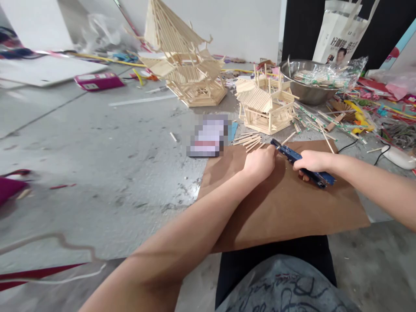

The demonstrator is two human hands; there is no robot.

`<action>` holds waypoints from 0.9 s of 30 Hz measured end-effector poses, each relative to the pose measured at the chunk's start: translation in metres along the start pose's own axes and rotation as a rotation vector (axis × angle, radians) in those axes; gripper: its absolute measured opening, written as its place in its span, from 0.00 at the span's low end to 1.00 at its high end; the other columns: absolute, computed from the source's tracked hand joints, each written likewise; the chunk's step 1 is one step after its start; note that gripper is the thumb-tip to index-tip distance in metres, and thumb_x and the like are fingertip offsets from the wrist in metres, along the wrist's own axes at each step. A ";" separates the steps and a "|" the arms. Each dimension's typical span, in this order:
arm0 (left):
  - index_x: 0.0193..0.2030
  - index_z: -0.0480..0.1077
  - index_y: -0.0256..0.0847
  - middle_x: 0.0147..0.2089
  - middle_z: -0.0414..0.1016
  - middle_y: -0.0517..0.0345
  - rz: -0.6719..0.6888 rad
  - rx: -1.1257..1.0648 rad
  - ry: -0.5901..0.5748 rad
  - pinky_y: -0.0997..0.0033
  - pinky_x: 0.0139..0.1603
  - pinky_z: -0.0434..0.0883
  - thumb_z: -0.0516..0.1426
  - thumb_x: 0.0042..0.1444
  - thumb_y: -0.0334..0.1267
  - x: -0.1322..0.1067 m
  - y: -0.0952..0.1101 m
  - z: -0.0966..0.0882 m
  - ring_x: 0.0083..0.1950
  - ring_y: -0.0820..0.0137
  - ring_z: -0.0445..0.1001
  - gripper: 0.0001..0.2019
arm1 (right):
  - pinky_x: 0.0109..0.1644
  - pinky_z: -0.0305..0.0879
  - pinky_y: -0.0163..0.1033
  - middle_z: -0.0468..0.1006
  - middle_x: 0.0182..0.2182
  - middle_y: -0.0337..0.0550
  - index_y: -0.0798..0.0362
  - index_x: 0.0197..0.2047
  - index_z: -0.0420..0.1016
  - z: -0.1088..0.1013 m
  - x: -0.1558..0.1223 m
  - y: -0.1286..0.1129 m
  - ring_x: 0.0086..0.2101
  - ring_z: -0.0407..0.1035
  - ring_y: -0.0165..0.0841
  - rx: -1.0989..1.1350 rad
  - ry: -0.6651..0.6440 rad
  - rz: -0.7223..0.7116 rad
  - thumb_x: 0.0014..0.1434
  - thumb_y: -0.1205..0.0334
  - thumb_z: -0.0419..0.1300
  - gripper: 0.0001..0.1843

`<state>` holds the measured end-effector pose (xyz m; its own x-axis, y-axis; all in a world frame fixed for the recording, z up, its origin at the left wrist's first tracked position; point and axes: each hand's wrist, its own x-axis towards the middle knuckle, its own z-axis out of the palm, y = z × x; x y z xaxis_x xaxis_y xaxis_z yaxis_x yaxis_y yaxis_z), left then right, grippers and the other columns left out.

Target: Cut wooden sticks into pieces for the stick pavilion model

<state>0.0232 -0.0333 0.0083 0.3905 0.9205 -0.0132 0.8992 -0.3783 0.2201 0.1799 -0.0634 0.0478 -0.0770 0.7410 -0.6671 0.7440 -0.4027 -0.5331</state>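
My right hand [312, 162] is wrapped around a blue hand tool [290, 154] with long handles, which looks like a hand cutter. Its narrow jaw end points up and to the left. Right at those jaws, my left hand [261, 162] is closed in a pinch. A thin wooden stick [288, 138] sticks out past the jaws, and my left fingers seem to hold its other end, mostly hidden. Both hands are over a sheet of brown cardboard [286, 212]. Several short cut sticks [249, 141] lie just beyond my left hand.
Behind stand a tall stick-built pagoda [195, 76] and a smaller, partly roofed stick frame [268, 104]. A phone [209, 135] lies left of the cardboard. To the right are a metal bowl [312, 93] of sticks, scattered wrapped sticks and a white computer mouse [399, 157].
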 end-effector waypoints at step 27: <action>0.30 0.60 0.38 0.22 0.60 0.63 0.058 -0.783 0.213 0.77 0.28 0.61 0.44 0.58 0.40 -0.003 -0.002 -0.001 0.24 0.77 0.60 0.11 | 0.24 0.57 0.33 0.64 0.18 0.37 0.53 0.23 0.61 -0.023 -0.031 -0.002 0.21 0.61 0.28 -0.112 0.116 -0.167 0.41 0.67 0.52 0.02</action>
<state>0.0201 -0.0351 0.0085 0.3154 0.9301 0.1882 0.4489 -0.3210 0.8340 0.1961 -0.0730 0.0814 -0.1330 0.8515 -0.5071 0.7967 -0.2125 -0.5658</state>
